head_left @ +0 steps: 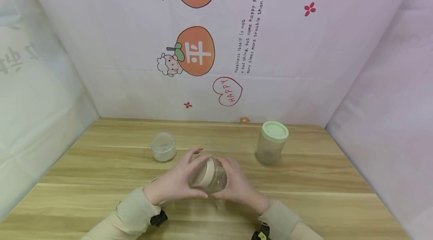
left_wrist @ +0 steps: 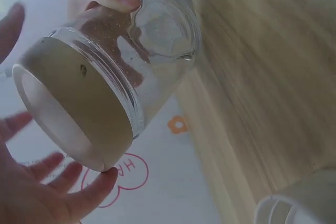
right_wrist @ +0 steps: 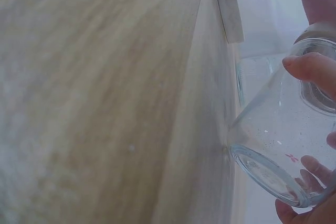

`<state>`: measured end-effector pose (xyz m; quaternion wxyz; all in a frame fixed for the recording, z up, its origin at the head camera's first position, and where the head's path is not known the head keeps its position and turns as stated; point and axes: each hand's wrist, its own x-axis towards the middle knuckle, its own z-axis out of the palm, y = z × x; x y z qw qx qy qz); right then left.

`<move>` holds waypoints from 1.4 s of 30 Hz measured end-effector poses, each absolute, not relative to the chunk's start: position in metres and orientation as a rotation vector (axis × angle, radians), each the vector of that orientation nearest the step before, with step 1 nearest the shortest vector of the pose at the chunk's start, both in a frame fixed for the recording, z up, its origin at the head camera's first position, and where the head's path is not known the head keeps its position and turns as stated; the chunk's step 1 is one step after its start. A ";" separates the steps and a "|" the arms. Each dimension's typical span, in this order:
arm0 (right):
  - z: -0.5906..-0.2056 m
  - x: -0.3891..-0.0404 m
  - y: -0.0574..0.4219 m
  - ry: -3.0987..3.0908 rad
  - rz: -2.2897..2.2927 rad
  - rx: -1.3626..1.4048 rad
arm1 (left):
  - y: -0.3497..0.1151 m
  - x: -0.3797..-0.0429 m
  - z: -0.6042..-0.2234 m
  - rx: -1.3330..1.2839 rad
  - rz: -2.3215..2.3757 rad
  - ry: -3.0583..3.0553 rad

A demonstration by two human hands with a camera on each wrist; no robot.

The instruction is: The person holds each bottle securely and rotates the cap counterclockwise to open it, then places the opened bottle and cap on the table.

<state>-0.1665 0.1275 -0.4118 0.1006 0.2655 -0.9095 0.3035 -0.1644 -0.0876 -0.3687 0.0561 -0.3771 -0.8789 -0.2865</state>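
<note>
A clear glass jar (head_left: 220,180) with a cream screw lid (head_left: 209,174) is tilted over the table, its lid end toward the left. My right hand (head_left: 238,183) grips the glass body, thumb and fingers around it, as the right wrist view also shows. Around the lid end is my left hand (head_left: 177,181), its fingers spread. In the left wrist view, one left fingertip (left_wrist: 109,176) touches the lid's rim, while the other fingers stand apart from it. Through the glass, the jar appears to hold nothing but a few specks or droplets.
A small clear jar (head_left: 164,148) without a lid stands at the back left. Toward the back right is a taller clear jar (head_left: 270,150) with a pale green lid (head_left: 275,131). A loose cream lid (right_wrist: 229,11) lies on the wooden table (head_left: 304,202), near my left wrist. Printed cloth walls surround it.
</note>
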 end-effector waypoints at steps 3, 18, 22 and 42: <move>-0.411 -0.167 0.128 -2.689 0.894 0.786 | -0.089 -0.165 -0.368 -1.309 -0.765 -2.581; -0.413 -0.166 0.126 -2.681 0.860 0.796 | -0.093 -0.171 -0.372 -1.416 -0.623 -2.335; -0.414 -0.166 0.127 -2.683 0.874 0.789 | -0.093 -0.173 -0.373 -1.391 -0.663 -2.317; -0.414 -0.165 0.126 -2.671 0.909 0.749 | -0.102 -0.173 -0.378 -1.204 -1.268 -2.484</move>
